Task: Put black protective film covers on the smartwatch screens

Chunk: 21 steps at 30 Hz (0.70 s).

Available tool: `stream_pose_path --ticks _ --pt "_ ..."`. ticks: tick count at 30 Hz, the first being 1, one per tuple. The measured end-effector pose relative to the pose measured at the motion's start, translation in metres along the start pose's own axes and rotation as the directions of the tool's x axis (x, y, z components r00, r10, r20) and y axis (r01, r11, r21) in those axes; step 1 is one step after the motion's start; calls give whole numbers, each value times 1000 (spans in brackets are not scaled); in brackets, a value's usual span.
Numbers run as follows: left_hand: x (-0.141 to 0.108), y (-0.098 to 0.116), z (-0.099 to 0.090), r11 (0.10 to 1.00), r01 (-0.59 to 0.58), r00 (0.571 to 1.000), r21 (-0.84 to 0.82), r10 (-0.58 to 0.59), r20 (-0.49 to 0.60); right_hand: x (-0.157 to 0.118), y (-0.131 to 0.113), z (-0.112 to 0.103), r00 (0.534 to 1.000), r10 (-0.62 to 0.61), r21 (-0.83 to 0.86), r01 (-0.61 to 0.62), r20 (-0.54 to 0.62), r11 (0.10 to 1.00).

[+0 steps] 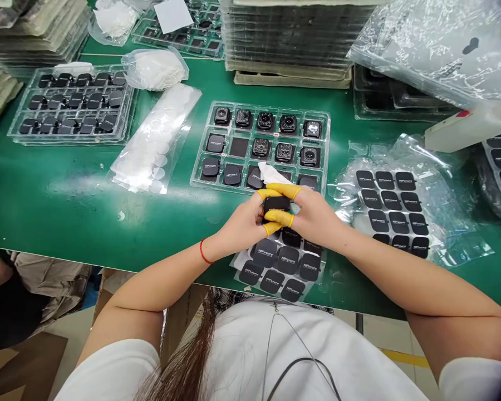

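Both my hands meet at the near edge of a clear tray point(261, 120) that holds watch modules in compartments, one of them without a module. Yellow finger covers are on the thumbs and forefingers. My left hand point(246, 223) and my right hand point(313, 217) pinch a small black watch module point(276, 205) from both sides. A white cloth point(271, 174) sticks out beyond the fingers of my right hand. Below the hands lies a sheet of black square labels point(288, 260) with white print, its upper part covered by the hands.
Stacked trays point(292, 39) stand at the back. At the left are another filled tray point(73, 103), a bag point(156, 69) and a strip of clear round stickers point(154, 142). Label sheets point(394, 206) on plastic and a white bottle point(471, 128) are at the right. A person's arm shows far left.
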<state>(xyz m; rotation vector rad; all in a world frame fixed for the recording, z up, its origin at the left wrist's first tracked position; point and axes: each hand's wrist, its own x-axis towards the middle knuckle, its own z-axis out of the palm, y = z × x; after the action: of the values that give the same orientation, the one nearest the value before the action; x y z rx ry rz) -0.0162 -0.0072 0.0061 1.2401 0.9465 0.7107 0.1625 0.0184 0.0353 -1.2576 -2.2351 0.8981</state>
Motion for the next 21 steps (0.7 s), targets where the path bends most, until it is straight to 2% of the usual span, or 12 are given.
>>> stream_pose_path --ticks 2,5,6,8,10,12,14,17,19,21 --pt "1 2 -2 1000 -2 998 -6 2 -63 17 -2 -6 999 24 17 -24 -40 1000" --pt "1 5 -7 999 -15 990 44 21 -143 61 -1 -12 980 34 -5 -36 -197 999" --pt "1 5 -9 996 -27 991 90 39 -128 79 1 -11 970 32 -36 -42 -241 998" --pt "1 4 -13 975 -58 998 214 64 -21 114 7 -3 954 41 -125 -81 -296 989" --pt "1 3 -15 940 -106 992 323 78 100 142 12 9 964 81 -233 -142 -252 962" --pt "0 3 -17 928 -146 983 344 95 160 157 15 17 982 101 -355 -153 -159 922" --pt "-1 8 -19 953 -157 978 259 113 176 158 17 16 991 66 -463 -111 -113 879" --pt "-4 19 -23 991 -135 968 -24 137 210 145 21 3 998 2 -619 -44 -69 784" --pt "-5 26 -26 972 -97 954 -212 152 260 136 26 -5 1000 16 -726 1 17 687" --pt "-6 28 -27 953 -65 944 -295 155 290 132 33 -7 996 9 -790 61 84 611"
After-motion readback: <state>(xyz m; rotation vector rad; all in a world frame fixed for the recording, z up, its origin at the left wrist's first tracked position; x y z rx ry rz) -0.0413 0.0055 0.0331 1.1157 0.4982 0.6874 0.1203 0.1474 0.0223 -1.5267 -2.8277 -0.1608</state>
